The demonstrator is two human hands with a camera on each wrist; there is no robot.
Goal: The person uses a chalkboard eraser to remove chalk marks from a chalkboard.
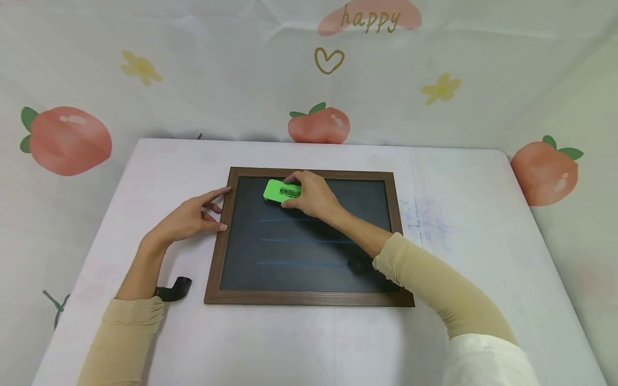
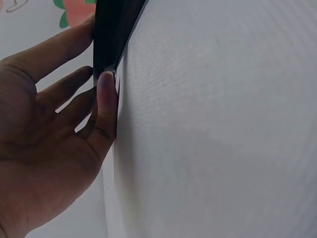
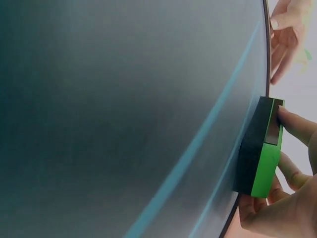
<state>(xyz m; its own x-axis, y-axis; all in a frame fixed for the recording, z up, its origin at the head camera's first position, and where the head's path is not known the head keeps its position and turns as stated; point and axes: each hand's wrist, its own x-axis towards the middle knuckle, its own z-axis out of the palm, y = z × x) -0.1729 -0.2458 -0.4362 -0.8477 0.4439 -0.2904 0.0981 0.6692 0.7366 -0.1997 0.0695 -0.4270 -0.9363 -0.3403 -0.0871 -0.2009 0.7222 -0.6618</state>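
A blackboard [image 1: 299, 279] in a brown wooden frame [image 1: 309, 298] lies flat on the table, with three blue horizontal lines drawn across it. My right hand [image 1: 316, 195] grips a green board eraser [image 1: 276, 190] between thumb and fingers near the board's upper left. The right wrist view shows the eraser's dark felt side [image 3: 250, 153] against the board, above the blue lines [image 3: 198, 136]. With thumb and fingertips spread, my left hand [image 1: 185, 217] rests against the left side of the frame. Its thumb [image 2: 106, 91] touches the frame's dark edge [image 2: 111, 34] in the left wrist view.
The white table [image 1: 309, 343] carries a faint blue smudge [image 1: 427, 222] right of the board. Behind it hangs a white backdrop [image 1: 232, 64] printed with peaches and flowers. A black wrist camera [image 1: 176, 289] sits at my left wrist; my right forearm [image 1: 362, 233] crosses the board.
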